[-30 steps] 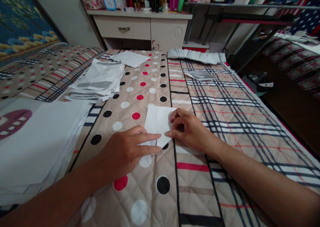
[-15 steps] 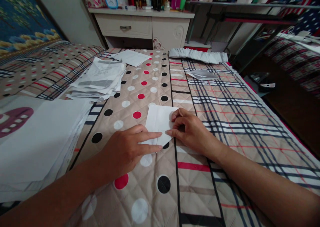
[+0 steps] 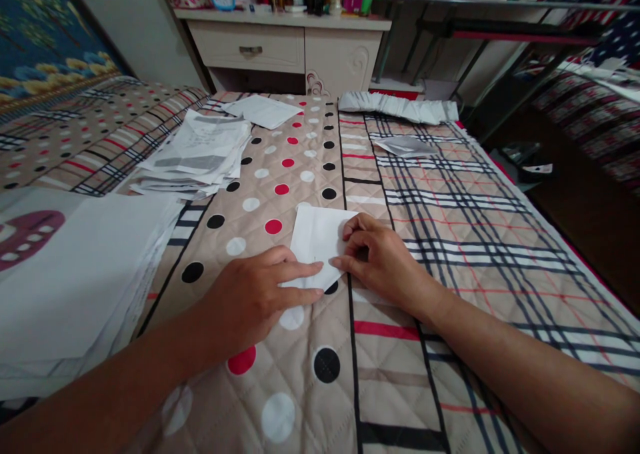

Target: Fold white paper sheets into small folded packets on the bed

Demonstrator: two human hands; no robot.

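Note:
A small folded sheet of white paper (image 3: 317,237) lies on the patterned bedspread in front of me, with a crease along it and its near right corner angled. My left hand (image 3: 265,287) rests over the paper's near left edge, two fingers stretched out and spread across its lower part. At the right edge, my right hand (image 3: 377,257) has its fingers curled, thumb and fingertips pinching the paper. That hand hides the right edge.
Large white sheets (image 3: 100,274) are stacked at the left, with a printed paper pile (image 3: 195,151) behind. Farther off lie another paper (image 3: 265,111), a row of folded paper strips (image 3: 397,107) and a greyish flat piece (image 3: 405,146). A white cabinet (image 3: 280,47) stands beyond the bed.
The view has tilted very slightly, so the scene sits a little higher. Both hands stay almost in the same place on the paper.

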